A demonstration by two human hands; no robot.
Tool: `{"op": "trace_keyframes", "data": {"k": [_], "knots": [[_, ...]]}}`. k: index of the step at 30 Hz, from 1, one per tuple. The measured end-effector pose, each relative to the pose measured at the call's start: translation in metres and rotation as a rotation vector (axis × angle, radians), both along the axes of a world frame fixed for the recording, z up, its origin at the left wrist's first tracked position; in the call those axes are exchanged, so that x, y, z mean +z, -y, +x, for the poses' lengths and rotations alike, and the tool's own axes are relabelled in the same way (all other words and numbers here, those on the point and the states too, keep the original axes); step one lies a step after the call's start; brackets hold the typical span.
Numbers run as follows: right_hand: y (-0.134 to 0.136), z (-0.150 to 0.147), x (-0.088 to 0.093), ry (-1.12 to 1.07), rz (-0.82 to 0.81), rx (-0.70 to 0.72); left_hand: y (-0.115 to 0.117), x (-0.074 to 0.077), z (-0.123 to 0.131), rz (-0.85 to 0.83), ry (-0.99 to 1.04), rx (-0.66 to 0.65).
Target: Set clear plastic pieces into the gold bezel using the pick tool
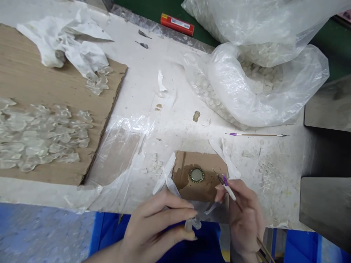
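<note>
My left hand [161,223] is at the bottom middle, its fingers pinching a small clear translucent piece [192,223] just past the table's front edge. My right hand [244,212], to the right of it, holds a thin tool [229,191] with a white and purple collar and a fine dark tip pointing up and left. Between and above the hands lies a small brown cardboard piece [203,159] with dark wet-looking stains. On it sits a round grey disc [196,175] ringed by small beads. White strips lie at both sides of the cardboard.
Many clear pieces [38,135] lie on a large cardboard sheet [55,86] at left, with crumpled white tissue [74,44]. Bags of pale pieces [246,98] stand upper right. Another thin tool [257,135], small white squares [155,166] and a red box [177,25] are around.
</note>
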State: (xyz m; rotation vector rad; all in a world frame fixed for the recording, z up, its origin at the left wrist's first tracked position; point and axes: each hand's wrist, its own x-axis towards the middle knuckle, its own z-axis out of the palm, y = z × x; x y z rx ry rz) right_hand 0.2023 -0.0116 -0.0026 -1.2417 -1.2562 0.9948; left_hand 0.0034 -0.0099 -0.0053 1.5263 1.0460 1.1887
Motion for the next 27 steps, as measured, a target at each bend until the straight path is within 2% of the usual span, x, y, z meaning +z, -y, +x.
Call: {"op": "trace_keyframes", "data": {"k": [2,5,8,11,19,23,27], "knots": [[-0.001,0.002,-0.003,0.178,0.045,0.081,-0.004,0.003,-0.001,-0.061,0.022,0.013],[-0.002,-0.001,-0.007,0.377,0.116,0.079,-0.006,0.006,-0.002,-0.186,0.155,0.028],[0.0,-0.006,-0.012,0.416,0.116,0.054,-0.006,0.007,-0.003,-0.349,0.291,0.017],[0.003,-0.009,-0.017,0.461,0.109,0.051,-0.008,0.007,-0.005,-0.452,0.342,0.007],[-0.014,-0.012,-0.013,0.532,0.186,0.202,-0.006,0.004,-0.008,-0.429,0.356,0.044],[-0.017,-0.013,-0.015,0.502,0.235,0.196,-0.003,0.002,-0.006,-0.394,0.352,0.046],[-0.01,-0.011,-0.012,0.426,0.153,0.158,-0.002,0.002,-0.003,-0.442,0.352,0.052]]}}
